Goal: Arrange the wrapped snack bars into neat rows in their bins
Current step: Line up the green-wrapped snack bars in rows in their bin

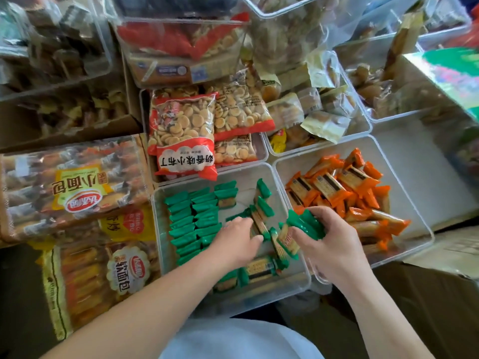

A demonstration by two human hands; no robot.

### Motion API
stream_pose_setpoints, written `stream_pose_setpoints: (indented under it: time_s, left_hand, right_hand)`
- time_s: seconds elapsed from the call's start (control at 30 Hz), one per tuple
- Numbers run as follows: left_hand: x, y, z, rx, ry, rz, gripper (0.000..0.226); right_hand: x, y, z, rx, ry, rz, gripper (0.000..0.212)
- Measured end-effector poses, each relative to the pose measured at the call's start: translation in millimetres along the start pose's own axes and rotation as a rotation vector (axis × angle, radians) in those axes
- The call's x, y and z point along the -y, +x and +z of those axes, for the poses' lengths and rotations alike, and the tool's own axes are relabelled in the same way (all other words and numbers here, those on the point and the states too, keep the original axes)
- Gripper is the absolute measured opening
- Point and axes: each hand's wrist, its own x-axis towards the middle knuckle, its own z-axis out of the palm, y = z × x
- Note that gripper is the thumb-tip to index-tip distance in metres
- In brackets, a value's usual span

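Clear bins and snack bags crowd the whole surface edge to edge, and little of what lies under them shows; the near bin sits at the centre, with green bars standing in two tight rows along its 9 o'clock side and more lying loose and crossed from its middle toward 5 o'clock; the left hand reaches in from 7 o'clock, fingers close together with their tips on the loose bars, though whether they pinch one cannot be told; the right hand hovers over the bin's 3 o'clock wall, fingers curled round a bunch of green bars; just beside it at 3 o'clock a second bin holds orange bars in a jumbled heap; a biscuit bag lies at 12 o'clock, overlapping the near bin's far rim; bread bags lie at 9 o'clock; stacked bins at the far edge are blurred; a white garment shows at 6 o'clock.
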Motion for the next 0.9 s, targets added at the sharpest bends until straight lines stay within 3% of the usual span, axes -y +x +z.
stream_pose_setpoints:
  time_s: [0.1,0.27,0.47,0.6,0.77,0.9]
  left_hand:
    - [-3,37,13,0.037,0.15,-0.063,0.064]
    - [0,62,27,0.023,0.181,-0.167,0.077]
    - [-2,50,23,0.077,0.214,-0.105,0.089]
    - [-8,46,20,0.038,0.301,-0.053,0.082]
    - [-1,32,11,-0.011,0.103,-0.035,0.096]
    - [1,8,-4,-0.056,-0.136,0.012,0.075]
  right_hand:
    - [-12,4,0,-0.061,0.109,-0.012,0.044]
    - [-21,7,2,-0.041,0.137,-0.038,0.045]
    - [-28,5,-7,-0.036,0.217,-0.003,0.044]
    - [-30,1,-6,-0.01,0.224,-0.005,0.043]
    - [-31,-2,-1,0.007,0.18,-0.021,0.046]
    - [-28,-6,7,0.012,0.145,-0.02,0.044]
